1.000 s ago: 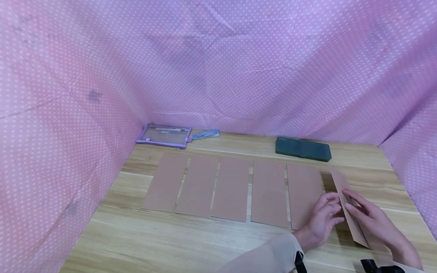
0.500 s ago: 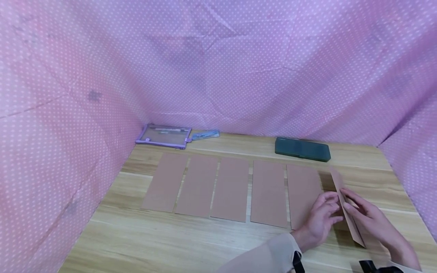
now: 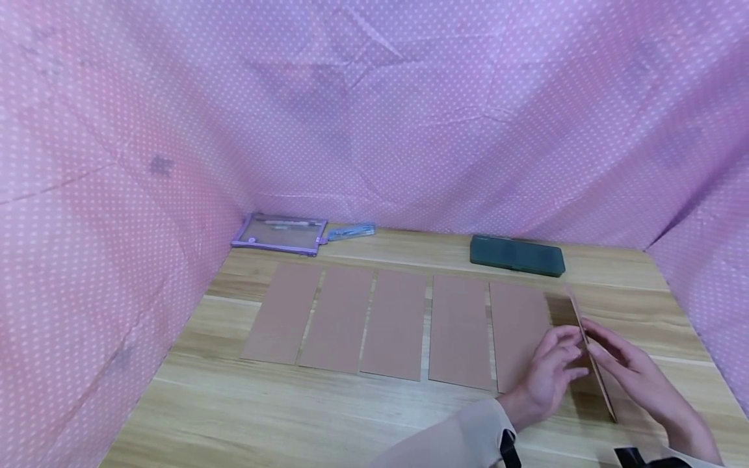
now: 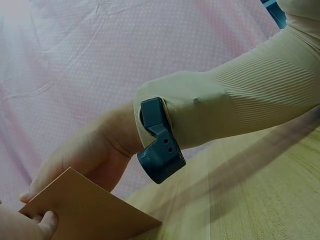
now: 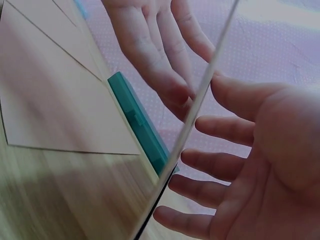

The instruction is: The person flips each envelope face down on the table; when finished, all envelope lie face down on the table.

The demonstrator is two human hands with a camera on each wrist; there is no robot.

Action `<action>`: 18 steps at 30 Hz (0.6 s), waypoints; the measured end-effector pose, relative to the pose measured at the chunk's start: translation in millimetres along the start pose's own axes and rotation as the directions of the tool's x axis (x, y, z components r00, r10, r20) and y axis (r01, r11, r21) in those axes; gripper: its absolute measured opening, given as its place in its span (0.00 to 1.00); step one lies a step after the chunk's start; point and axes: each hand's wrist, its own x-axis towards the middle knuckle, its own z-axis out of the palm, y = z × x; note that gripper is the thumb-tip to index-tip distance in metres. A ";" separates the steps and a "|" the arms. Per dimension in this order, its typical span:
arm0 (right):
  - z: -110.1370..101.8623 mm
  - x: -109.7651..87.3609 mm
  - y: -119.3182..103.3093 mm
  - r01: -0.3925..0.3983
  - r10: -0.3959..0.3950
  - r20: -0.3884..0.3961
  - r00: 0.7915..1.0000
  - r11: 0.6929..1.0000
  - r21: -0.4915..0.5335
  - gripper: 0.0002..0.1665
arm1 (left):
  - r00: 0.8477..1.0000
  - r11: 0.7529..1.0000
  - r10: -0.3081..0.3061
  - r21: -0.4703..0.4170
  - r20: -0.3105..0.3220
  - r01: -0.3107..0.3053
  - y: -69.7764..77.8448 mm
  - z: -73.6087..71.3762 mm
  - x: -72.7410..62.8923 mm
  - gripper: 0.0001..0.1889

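A brown cardboard sheet point(image 3: 599, 377) stands on edge between my two hands at the right side of the table. My left hand point(image 3: 547, 377) touches its left face with fingertips, the fingers relaxed. On the other face, the extended fingers and thumb of my right hand point(image 5: 270, 150) rest against the sheet, all on one side of it. The left wrist view shows the sheet's broad face point(image 4: 95, 210) with the right hand point(image 4: 90, 155) behind it. Several matching cardboard sheets point(image 3: 459, 331) lie flat in a row to the left; my left hand overlaps the nearest one.
A dark green pencil case point(image 3: 517, 256) lies at the back right. At the back left are a purple-edged clear zip pouch point(image 3: 281, 234) with pens inside and a small blue packet point(image 3: 351, 232). Pink dotted cloth point(image 3: 374, 117) encloses the wooden table point(image 3: 281, 409).
The sheet between my hands has turned to nearly edge-on in the head view, its near end shifting slightly left. Both hands stay almost where they were.
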 end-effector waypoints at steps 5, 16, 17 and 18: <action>-0.5 -0.7 -2.1 0.032 -0.032 -0.005 0.999 0.999 0.031 0.30 | 1.000 1.000 0.003 0.015 0.020 -0.003 3.1 2.1 -1.2 0.26; -3.3 -2.5 -3.4 0.054 -0.050 -0.029 0.998 0.987 0.154 0.33 | 0.998 0.999 0.002 0.043 0.065 -0.005 7.8 7.3 -3.8 0.27; -3.2 -2.5 -4.1 0.056 -0.052 -0.034 0.998 0.986 0.156 0.33 | 0.998 0.999 -0.002 0.044 0.068 -0.001 8.1 7.7 -4.1 0.27; -3.1 -2.4 -4.6 0.058 -0.052 -0.042 0.998 0.986 0.154 0.33 | 0.998 0.999 -0.003 0.045 0.068 0.000 8.0 8.2 -4.0 0.27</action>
